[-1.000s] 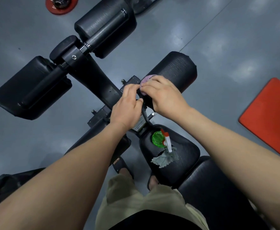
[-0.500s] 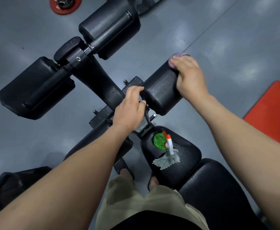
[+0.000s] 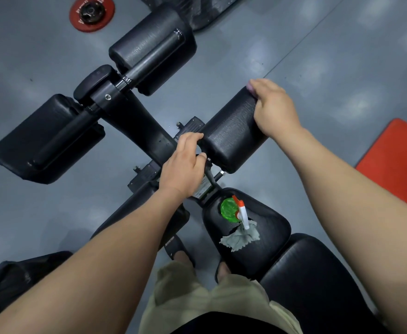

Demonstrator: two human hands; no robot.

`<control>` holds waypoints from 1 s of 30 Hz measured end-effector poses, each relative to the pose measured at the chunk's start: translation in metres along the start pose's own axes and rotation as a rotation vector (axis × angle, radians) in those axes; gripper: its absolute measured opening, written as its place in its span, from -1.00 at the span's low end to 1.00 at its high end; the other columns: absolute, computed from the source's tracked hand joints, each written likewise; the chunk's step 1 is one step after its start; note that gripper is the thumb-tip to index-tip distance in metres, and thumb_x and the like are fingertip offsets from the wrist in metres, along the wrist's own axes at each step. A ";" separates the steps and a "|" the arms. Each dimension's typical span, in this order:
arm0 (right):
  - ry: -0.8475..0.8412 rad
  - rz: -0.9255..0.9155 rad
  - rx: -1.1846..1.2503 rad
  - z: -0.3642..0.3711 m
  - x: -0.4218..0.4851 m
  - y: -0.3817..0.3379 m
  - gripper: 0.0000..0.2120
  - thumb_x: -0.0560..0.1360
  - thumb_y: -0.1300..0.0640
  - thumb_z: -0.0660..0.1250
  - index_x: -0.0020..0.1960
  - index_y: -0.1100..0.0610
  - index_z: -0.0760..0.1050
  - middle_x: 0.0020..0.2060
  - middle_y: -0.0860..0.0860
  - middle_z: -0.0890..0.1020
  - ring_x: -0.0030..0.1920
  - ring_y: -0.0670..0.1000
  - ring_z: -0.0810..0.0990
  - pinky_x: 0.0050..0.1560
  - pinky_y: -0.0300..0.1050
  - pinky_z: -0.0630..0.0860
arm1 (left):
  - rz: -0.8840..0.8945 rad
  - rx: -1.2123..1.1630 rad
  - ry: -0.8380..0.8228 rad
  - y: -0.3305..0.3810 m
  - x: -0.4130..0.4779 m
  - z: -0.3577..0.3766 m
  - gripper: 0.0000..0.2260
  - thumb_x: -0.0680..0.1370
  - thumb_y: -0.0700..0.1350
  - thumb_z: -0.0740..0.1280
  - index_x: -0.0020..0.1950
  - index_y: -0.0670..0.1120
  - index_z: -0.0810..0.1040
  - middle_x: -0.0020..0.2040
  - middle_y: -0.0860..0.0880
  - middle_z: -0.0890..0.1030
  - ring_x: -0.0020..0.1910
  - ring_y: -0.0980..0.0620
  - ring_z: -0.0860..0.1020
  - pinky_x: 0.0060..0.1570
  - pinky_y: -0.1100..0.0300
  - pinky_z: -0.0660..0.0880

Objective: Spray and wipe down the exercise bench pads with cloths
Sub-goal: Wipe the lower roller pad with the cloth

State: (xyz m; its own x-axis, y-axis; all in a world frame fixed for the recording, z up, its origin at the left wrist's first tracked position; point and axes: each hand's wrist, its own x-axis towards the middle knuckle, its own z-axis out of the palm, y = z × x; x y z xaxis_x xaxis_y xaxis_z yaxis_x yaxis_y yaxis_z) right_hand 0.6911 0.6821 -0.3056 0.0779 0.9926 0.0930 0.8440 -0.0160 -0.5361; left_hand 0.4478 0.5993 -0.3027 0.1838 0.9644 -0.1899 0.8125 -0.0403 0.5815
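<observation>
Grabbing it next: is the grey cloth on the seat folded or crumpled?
Crumpled: the grey cloth lies bunched with uneven, jagged edges.

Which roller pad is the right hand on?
The near right roller pad: the right hand grips its far end over a purple cloth. The two farther pads lie untouched.

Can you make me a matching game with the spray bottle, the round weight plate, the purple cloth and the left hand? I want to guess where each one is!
Things
1. spray bottle
2. weight plate
3. purple cloth
4. left hand

Places
A. under the right hand, at the end of the roller pad
B. on the floor
C. on the seat pad, by the grey cloth
D. gripping the bench frame beside the roller pad

Pairs: 1-C, 2-B, 3-A, 4-D
</observation>
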 end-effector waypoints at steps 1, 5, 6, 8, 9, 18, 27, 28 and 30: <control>0.004 0.028 0.020 0.001 0.001 0.001 -0.52 0.53 0.29 0.07 0.36 0.10 0.53 0.34 0.01 0.56 0.31 0.18 0.49 0.33 -0.12 0.39 | -0.003 -0.001 0.004 0.000 0.000 0.000 -0.64 0.66 -0.02 0.17 0.47 0.13 0.31 0.46 0.24 0.25 0.20 0.01 0.53 0.17 -0.06 0.45; 0.109 0.062 0.079 0.006 -0.027 0.005 -0.48 0.53 0.34 0.05 0.42 0.13 0.47 0.36 0.01 0.52 0.28 0.14 0.46 0.34 -0.26 0.29 | -0.011 0.004 0.017 0.000 0.000 0.000 -0.62 0.67 -0.02 0.17 0.49 0.11 0.29 0.48 0.23 0.25 0.18 0.01 0.53 0.14 -0.03 0.44; 0.139 0.074 0.101 0.006 -0.037 0.009 -0.47 0.52 0.36 0.05 0.43 0.13 0.47 0.36 0.01 0.52 0.28 0.11 0.47 0.38 -0.23 0.32 | -0.005 0.005 0.018 0.001 -0.001 0.000 -0.62 0.67 -0.03 0.17 0.50 0.11 0.29 0.48 0.23 0.24 0.18 0.02 0.53 0.12 -0.01 0.42; 0.162 0.118 0.172 0.009 -0.048 0.017 -0.44 0.50 0.38 0.04 0.44 0.13 0.44 0.38 0.00 0.50 0.34 0.05 0.48 0.44 -0.09 0.36 | 0.018 0.008 0.020 0.001 -0.001 0.000 -0.63 0.67 -0.03 0.17 0.49 0.13 0.30 0.47 0.24 0.24 0.18 0.03 0.53 0.10 0.01 0.41; 0.165 0.137 0.201 0.010 -0.050 0.018 -0.44 0.51 0.38 0.04 0.45 0.14 0.44 0.39 0.00 0.50 0.37 0.03 0.48 0.46 -0.05 0.36 | 0.028 0.009 0.022 0.000 -0.001 0.000 -0.63 0.67 -0.04 0.17 0.48 0.14 0.30 0.47 0.24 0.25 0.17 0.03 0.54 0.09 0.02 0.41; 0.076 -0.153 0.101 0.031 -0.072 -0.030 -0.50 0.43 0.31 0.08 0.26 0.19 0.60 0.29 0.11 0.62 0.36 0.20 0.50 0.43 0.17 0.37 | 0.006 0.028 0.022 0.001 0.000 0.000 -0.63 0.67 -0.03 0.17 0.48 0.12 0.31 0.46 0.22 0.27 0.19 -0.01 0.54 0.09 -0.02 0.45; -0.043 -0.325 -0.038 0.006 -0.029 -0.014 -0.72 0.58 0.28 0.18 0.17 0.13 0.61 0.14 0.02 0.66 0.28 0.10 0.53 0.28 0.02 0.48 | 0.026 0.039 0.018 0.000 -0.001 0.000 -0.65 0.67 -0.04 0.17 0.47 0.12 0.33 0.44 0.22 0.27 0.16 -0.02 0.54 0.09 -0.05 0.48; -0.034 -0.260 -0.068 0.004 -0.015 -0.012 -0.76 0.60 0.23 0.18 0.14 0.10 0.60 0.10 0.00 0.66 0.25 0.09 0.53 0.23 0.02 0.51 | 0.028 0.037 0.015 0.000 -0.001 0.000 -0.65 0.67 -0.04 0.16 0.47 0.13 0.33 0.44 0.23 0.26 0.17 -0.01 0.54 0.10 -0.06 0.48; -0.063 -0.170 -0.108 0.002 0.004 -0.011 -0.81 0.62 0.20 0.15 0.01 0.08 0.54 -0.04 -0.02 0.63 0.16 0.09 0.50 0.08 0.03 0.53 | 0.032 0.034 0.013 0.000 -0.001 -0.001 -0.65 0.67 -0.04 0.16 0.47 0.13 0.32 0.44 0.24 0.26 0.19 0.02 0.53 0.11 -0.04 0.48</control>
State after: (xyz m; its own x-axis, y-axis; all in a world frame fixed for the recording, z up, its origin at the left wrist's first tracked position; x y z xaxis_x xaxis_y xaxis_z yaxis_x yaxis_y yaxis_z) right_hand 0.6810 0.6869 -0.3008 -0.1010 0.9877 0.1197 0.8943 0.1428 -0.4240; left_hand 0.4478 0.5985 -0.3018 0.2032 0.9657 -0.1616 0.8246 -0.0797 0.5601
